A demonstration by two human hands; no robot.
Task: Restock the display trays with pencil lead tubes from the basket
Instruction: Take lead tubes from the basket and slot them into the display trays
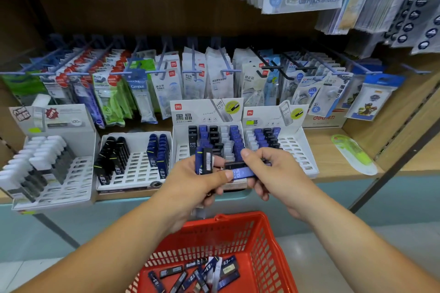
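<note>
The left hand (190,185) has its grip clamped on several tubes (204,160); the right hand (273,173) pinches one blue tube (242,172); better to match the blue row, then slide it upright into the tray (182,150).

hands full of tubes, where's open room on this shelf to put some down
Empty slots: right half of the far-right tray, and the second tray between its black tubes and blue tubes. The third tray is nearly full.
</note>
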